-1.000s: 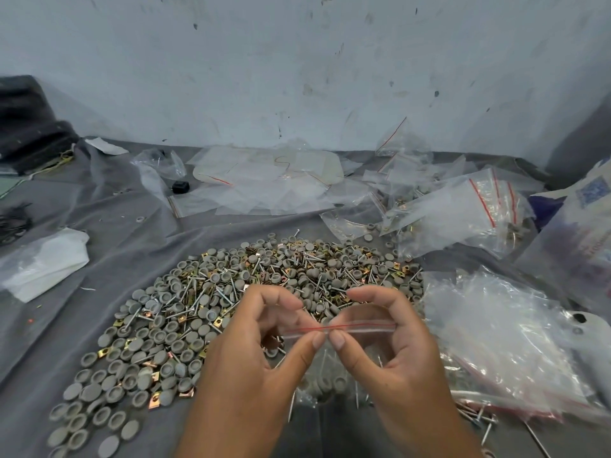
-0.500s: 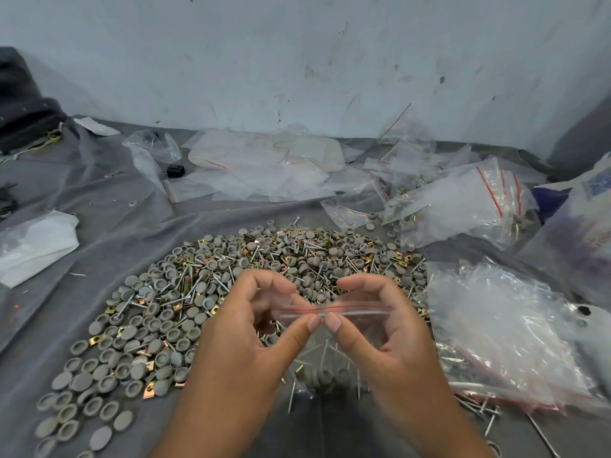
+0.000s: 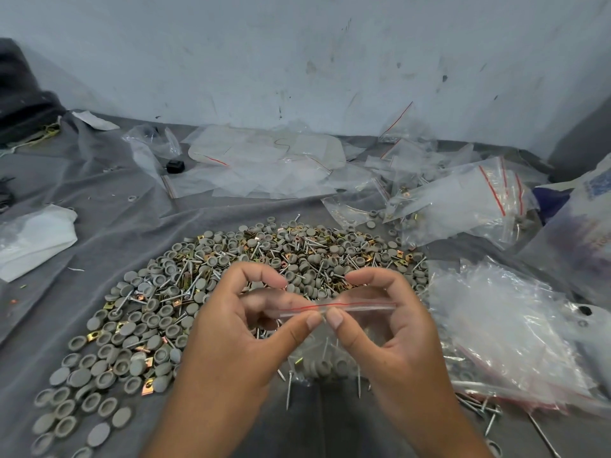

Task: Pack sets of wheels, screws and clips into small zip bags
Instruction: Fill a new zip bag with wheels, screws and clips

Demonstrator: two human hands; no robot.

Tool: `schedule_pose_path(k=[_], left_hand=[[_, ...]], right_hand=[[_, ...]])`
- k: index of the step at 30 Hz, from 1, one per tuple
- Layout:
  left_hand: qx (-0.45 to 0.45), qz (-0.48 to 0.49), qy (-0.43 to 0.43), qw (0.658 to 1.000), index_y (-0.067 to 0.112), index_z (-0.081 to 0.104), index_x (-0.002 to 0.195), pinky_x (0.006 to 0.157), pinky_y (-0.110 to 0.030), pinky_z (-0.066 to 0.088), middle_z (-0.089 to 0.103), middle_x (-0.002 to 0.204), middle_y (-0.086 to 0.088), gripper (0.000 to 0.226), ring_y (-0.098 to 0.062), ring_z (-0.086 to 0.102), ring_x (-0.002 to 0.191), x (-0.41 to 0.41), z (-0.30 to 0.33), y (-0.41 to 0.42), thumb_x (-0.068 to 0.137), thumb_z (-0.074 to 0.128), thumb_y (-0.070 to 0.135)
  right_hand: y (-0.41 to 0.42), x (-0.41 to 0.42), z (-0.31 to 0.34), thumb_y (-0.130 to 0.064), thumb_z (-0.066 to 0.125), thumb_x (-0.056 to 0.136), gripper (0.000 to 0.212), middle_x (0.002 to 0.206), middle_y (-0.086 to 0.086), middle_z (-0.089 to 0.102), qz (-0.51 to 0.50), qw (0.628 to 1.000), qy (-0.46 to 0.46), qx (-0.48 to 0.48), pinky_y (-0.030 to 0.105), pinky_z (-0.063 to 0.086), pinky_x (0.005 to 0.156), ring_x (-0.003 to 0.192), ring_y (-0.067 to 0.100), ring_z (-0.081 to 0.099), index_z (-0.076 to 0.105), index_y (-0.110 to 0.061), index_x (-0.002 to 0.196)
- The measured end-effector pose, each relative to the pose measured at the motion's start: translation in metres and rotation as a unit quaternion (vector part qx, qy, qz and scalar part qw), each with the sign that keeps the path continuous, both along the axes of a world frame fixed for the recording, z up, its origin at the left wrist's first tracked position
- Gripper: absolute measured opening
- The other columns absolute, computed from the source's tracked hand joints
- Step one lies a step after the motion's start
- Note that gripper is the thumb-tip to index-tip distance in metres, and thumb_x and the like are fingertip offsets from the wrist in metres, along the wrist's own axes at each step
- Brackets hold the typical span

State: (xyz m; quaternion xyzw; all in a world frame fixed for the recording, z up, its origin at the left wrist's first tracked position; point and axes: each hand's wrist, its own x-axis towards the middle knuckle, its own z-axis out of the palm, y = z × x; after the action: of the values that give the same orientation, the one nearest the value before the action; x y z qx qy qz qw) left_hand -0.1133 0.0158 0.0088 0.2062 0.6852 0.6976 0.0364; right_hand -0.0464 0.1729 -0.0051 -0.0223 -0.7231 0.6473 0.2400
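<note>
Bag point(image 3: 330, 345) at lower centre is getting pinched at its zip by left hand point(image 3: 244, 328) and right hand point(image 3: 390, 328), and screws point(image 3: 289, 388) are looking ready to poke through if squeezed.

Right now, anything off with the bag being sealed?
Yes. Screw tips poke out through the bottom of the small zip bag, which the left hand and right hand pinch at its red-lined zip strip. The film looks pierced.
</note>
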Motion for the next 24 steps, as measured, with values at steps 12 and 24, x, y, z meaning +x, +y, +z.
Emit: schedule_pose_path(k=[12, 24], left_hand=[[-0.016, 0.006, 0.035, 0.999, 0.038, 0.054, 0.088, 0.079, -0.045, 0.051, 0.074, 0.087, -0.001, 0.033, -0.017, 0.067, 0.082, 0.0012, -0.0023, -0.0016, 0.067, 0.078, 0.043], [-0.023, -0.034, 0.041, 0.998, 0.04, 0.057, 0.1, 0.078, -0.043, 0.054, 0.076, 0.092, -0.001, 0.038, -0.02, 0.072, 0.085, 0.0024, -0.0025, 0.0018, 0.069, 0.077, 0.047]], right_hand=[[0.0042, 0.0021, -0.0015, -0.042, 0.08, 0.08, 0.039, 0.102, 0.0, 0.075, -0.008, 1.0, -0.009, 0.002, 0.028, 0.059, 0.078, 0.095, 0.02, 0.074, 0.06, -0.042, 0.113], [0.0044, 0.0021, 0.0018, -0.037, 0.082, 0.082, 0.037, 0.098, 0.003, 0.077, -0.001, 1.0, 0.01, 0.021, 0.031, 0.06, 0.08, 0.095, 0.024, 0.074, 0.059, -0.038, 0.111]])
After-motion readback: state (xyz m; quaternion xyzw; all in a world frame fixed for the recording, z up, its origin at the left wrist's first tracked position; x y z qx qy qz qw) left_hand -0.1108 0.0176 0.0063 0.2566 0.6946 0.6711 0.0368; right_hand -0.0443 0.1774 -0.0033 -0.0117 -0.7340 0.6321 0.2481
